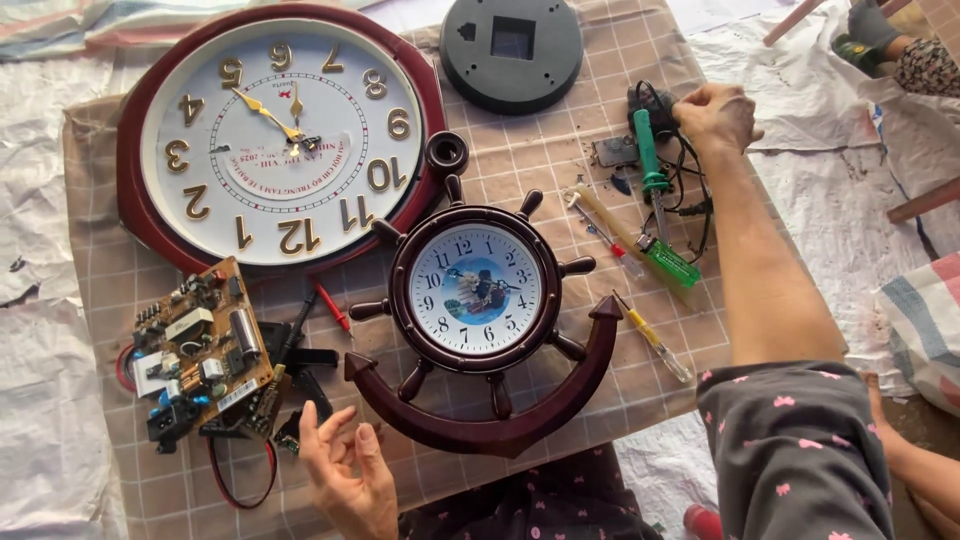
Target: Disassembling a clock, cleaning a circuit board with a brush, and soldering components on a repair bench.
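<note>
Large round wall clock lies face-up, upside down; ship-wheel clock laid upright, still assembled, anchor below. Green soldering iron far right on worktop, long axis toward viewer, untouched. Right hand closed on black cable; left hand spread, empty
</note>
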